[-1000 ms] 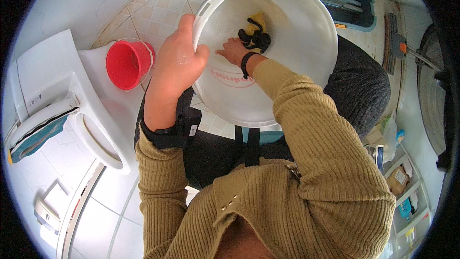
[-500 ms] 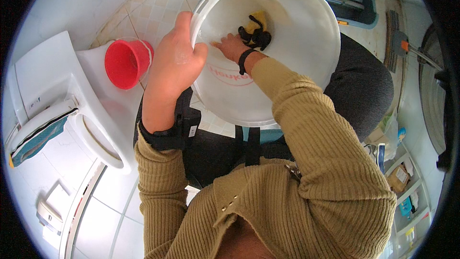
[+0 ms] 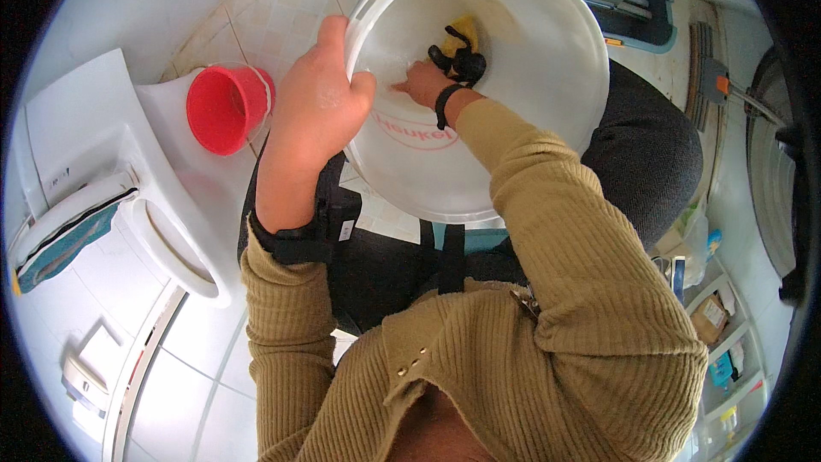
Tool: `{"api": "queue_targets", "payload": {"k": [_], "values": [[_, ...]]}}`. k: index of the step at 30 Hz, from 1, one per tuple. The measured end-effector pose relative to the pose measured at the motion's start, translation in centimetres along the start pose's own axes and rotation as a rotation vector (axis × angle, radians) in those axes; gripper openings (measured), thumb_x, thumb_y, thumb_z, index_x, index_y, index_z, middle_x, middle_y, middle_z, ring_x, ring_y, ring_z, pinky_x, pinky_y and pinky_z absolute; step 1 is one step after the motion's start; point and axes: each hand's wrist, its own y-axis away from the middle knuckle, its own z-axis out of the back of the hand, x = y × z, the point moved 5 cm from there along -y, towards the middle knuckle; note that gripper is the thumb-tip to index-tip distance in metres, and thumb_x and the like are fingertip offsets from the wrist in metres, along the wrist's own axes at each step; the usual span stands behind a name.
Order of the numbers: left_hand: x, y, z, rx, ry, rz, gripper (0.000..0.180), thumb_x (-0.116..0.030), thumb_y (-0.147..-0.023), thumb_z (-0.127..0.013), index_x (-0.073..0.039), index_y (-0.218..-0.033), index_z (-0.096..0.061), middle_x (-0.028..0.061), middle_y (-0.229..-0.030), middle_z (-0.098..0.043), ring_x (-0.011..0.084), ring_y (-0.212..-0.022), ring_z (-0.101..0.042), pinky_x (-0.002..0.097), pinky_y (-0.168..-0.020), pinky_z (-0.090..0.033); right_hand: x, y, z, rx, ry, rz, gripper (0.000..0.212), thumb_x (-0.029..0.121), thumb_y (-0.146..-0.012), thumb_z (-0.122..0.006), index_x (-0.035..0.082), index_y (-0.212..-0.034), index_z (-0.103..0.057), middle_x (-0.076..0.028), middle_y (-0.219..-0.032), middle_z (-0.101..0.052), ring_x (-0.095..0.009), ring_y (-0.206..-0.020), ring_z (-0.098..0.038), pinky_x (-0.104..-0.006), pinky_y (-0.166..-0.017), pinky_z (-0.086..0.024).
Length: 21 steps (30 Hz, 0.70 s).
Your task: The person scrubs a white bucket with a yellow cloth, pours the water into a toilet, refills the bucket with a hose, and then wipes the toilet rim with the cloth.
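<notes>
From my end, through the head camera, I see the left hand (image 3: 323, 107) closed over the left rim of a large white bucket (image 3: 534, 77), its thumb lying on the near side of the grip. The bucket sits in front of the body, mouth tilted up toward me, with a dark-trousered leg (image 3: 646, 154) just beside it on the right.

I have the right hand (image 3: 425, 84) deep inside the bucket, reaching in from the near right. Its fingers point left toward the inner wall; I cannot tell whether they hold anything or quite touch that surface. A black band (image 3: 442, 107) circles this wrist, and a black strap (image 3: 295, 248) with a small box circles the left one.

Just beyond the right hand, toward the bucket's far side, I make out a crumpled black thing (image 3: 466, 66) lying against a yellow piece (image 3: 465, 26). A red printed mark (image 3: 419, 133) shows on the bucket's inside, nearer to me.

Farther left stands a small red bucket (image 3: 212, 111), beside a white fixture (image 3: 90, 111). At the far right I see a blue-edged tub (image 3: 663, 38) holding cleaning gear, and right of the leg a grey brush head (image 3: 711, 79).
</notes>
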Motion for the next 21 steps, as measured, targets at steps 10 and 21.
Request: {"api": "queue_targets", "payload": {"k": [10,21], "values": [[-0.1,0.0,0.1,-0.007,0.007,-0.007,0.036,-0.011,-0.071,-0.049,0.000,-0.104,-0.041,0.0271,-0.080,-0.059,0.0447,-0.077,-0.056,0.0506,-0.070,-0.044,0.9,-0.5,-0.4,-0.010,-0.058,0.140,0.028,0.033,-0.090,-0.043,0.025,-0.106,-0.065,-0.010,-0.102,-0.061,-0.032,-0.102,-0.054,-0.0450,-0.085,-0.038],[0.1,-0.1,0.0,-0.012,0.006,-0.002,0.037,-0.011,-0.070,-0.048,0.000,-0.105,-0.042,0.0273,-0.080,-0.059,0.0443,-0.077,-0.057,0.0503,-0.070,-0.044,1.1,0.0,-0.2,0.141,0.140,0.159,0.029,0.026,-0.090,-0.041,0.025,-0.110,-0.061,-0.007,-0.105,-0.061,-0.029,-0.104,-0.055,-0.0487,-0.084,-0.040]]}}
